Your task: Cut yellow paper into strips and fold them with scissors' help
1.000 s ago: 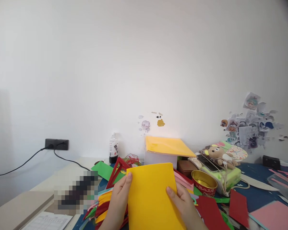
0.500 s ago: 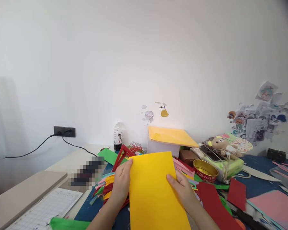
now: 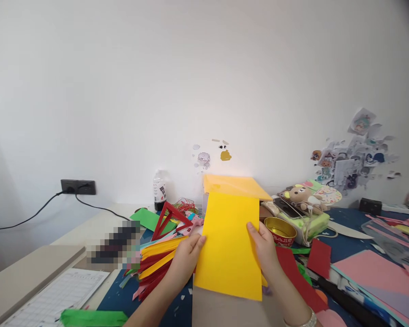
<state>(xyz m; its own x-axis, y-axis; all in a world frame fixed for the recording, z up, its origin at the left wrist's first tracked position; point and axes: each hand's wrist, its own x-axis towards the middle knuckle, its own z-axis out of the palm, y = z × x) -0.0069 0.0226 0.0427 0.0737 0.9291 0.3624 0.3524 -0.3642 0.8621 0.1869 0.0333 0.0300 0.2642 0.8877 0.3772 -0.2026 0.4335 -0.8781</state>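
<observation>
A yellow sheet of paper [image 3: 230, 250] is held up by its two long sides, tilted over the desk. My left hand [image 3: 187, 254] pinches its left edge, and my right hand [image 3: 263, 245] grips the right edge with the thumb on the front face. Beneath its lower edge lies a flat grey-brown board [image 3: 221, 309]. Left of my left hand is a heap of coloured paper strips [image 3: 157, 263] in yellow, red and pink. A red paper piece [image 3: 296, 277] lies partly behind my right forearm.
At the back stand a bottle [image 3: 160, 190] and a box topped with orange-yellow paper [image 3: 236, 185]. To the right are a round gold-lined tin [image 3: 280, 231], a plush bear [image 3: 301, 196] and pink paper [image 3: 371, 272]. A gridded sheet [image 3: 59, 299] lies at left.
The yellow paper has risen and moved slightly right and away, so its lower edge and the board beneath now show. My left hand sits lower along its edge. The view has shifted a little right.
</observation>
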